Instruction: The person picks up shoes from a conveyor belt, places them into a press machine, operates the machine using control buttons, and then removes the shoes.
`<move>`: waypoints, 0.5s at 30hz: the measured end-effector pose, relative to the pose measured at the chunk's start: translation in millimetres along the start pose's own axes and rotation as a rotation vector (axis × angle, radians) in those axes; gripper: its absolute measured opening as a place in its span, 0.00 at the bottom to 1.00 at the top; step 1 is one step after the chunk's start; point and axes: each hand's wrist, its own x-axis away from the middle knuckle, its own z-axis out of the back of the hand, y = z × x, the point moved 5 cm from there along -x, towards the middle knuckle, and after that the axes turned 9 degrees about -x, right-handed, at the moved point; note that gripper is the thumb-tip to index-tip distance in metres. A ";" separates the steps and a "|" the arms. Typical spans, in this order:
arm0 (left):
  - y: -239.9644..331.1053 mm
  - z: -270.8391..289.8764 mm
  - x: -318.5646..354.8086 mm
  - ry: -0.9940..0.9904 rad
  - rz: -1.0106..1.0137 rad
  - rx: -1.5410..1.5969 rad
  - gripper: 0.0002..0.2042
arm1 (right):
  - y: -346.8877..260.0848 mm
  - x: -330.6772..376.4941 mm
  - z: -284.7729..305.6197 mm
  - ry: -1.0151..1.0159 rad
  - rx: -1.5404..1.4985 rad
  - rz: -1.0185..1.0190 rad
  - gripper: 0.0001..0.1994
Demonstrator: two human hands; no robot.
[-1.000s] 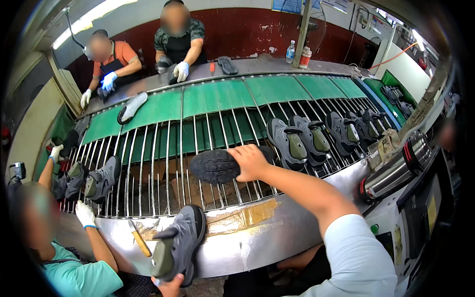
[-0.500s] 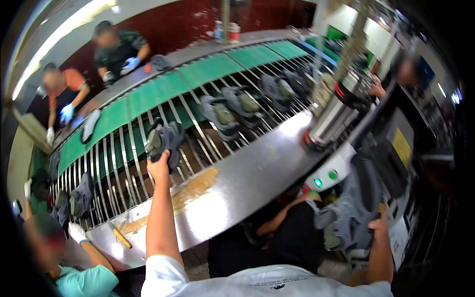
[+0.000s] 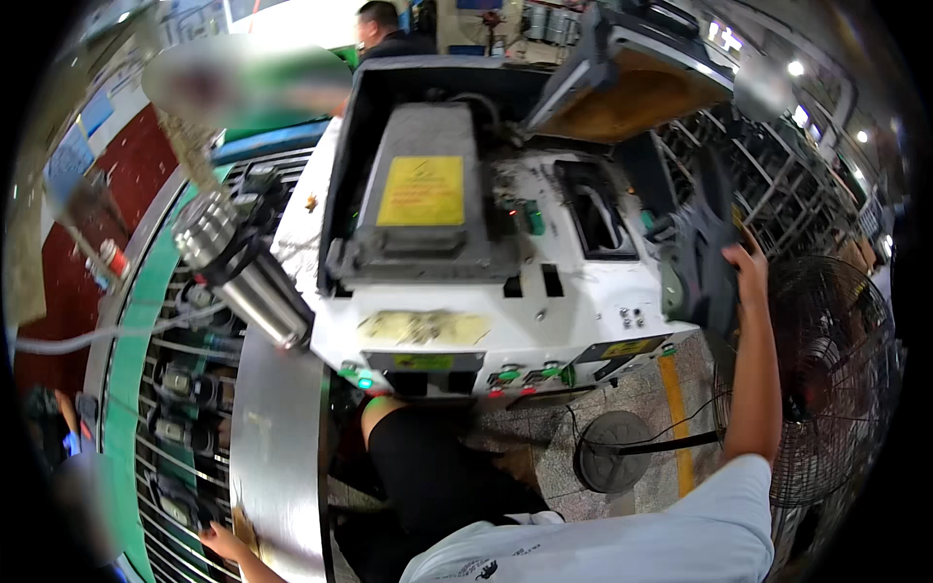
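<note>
My right hand (image 3: 748, 270) is raised at the right side of the machine, its fingers closed round a grey shoe (image 3: 702, 248) that is tipped on edge. Low at the left, my left hand (image 3: 224, 541) reaches over the roller conveyor, closed on the end of another grey shoe (image 3: 175, 503) with a green-grey part in it. In front of me stands a white machine (image 3: 428, 296) with two bays. A grey cover (image 3: 420, 180) with a yellow label is down over the left bay. Above the right bay's recess (image 3: 603, 219), a lid (image 3: 632, 92) is raised.
A steel flask (image 3: 255, 282) stands on the metal ledge (image 3: 277, 428) beside the conveyor (image 3: 121, 418). More shoes (image 3: 185, 384) lie on its bars. To my right is a large wire-caged fan (image 3: 826, 374) with a round base (image 3: 614, 452). Other people are at the far side.
My view has swung right, from the conveyor to the machine. My right hand has lifted its shoe beside the right bay; my left hand remains on a shoe at the conveyor.
</note>
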 end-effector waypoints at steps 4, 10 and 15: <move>63.9 15.0 82.7 -0.380 -0.188 -0.002 0.14 | 10.3 -90.5 -81.8 0.015 0.240 -0.035 0.37; 157.7 87.5 189.7 -0.628 -0.025 -0.264 0.20 | 69.5 -197.7 -185.2 -0.079 0.733 -0.060 0.34; 117.2 59.7 187.5 -0.542 -0.028 -0.283 0.19 | 88.0 -171.6 -231.4 -0.214 0.939 -0.204 0.38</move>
